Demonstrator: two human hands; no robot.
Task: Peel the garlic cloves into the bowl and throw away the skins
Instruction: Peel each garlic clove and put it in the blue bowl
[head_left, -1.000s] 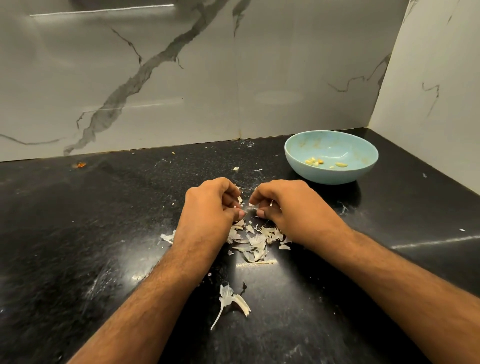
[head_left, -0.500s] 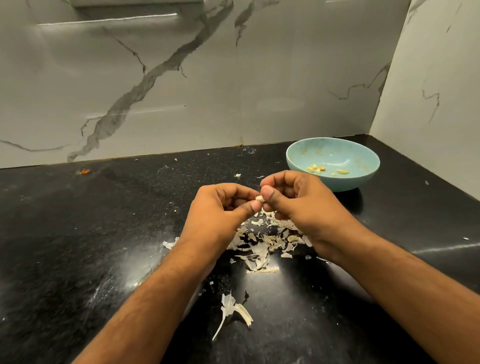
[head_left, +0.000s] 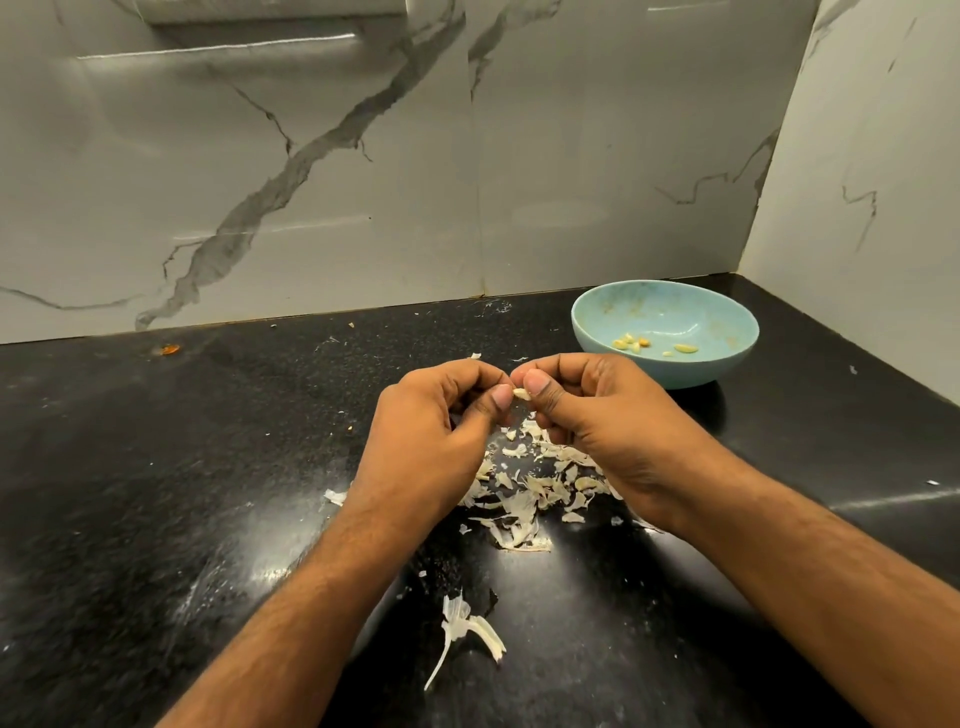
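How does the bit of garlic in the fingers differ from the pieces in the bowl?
The clove is held above the counter, pinched between left hand and right hand; the bowl pieces lie loose in the blue bowl. The clove looks whitish, the bowl pieces yellower. Both are small.

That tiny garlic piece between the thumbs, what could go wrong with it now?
The garlic clove is small and pinched only at the thumb tips of the left hand and right hand, so it might slip and drop into the pile of skins below, where it would be hard to spot. The bowl sits off to the right, not underneath. Loose skins may also scatter further over the black counter.
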